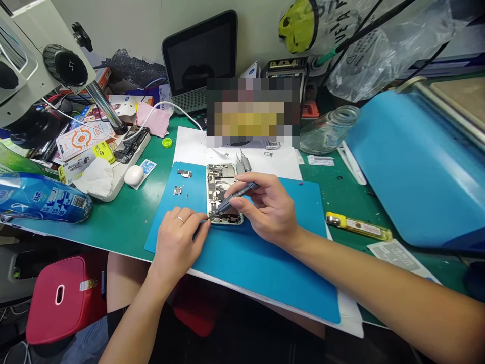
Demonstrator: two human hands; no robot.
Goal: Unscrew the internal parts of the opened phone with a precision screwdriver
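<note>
Phone [219, 183], opened with its insides showing, lies on the blue mat [265, 263] toward the counter's [125, 217] near edge. Your left hand [180, 237] rests loosely curled, fingertips against its near-left corner, and your right hand [271, 210] is clamped on a screwdriver [242, 191] tipped into it. The glass jar [329, 130] lies tilted near the back edge; I cannot tell its contents.

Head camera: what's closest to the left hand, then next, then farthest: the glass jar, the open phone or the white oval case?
1. Open phone: touching the left hand, on the blue mat.
2. White oval case: back left.
3. Glass jar: far back right.
</note>
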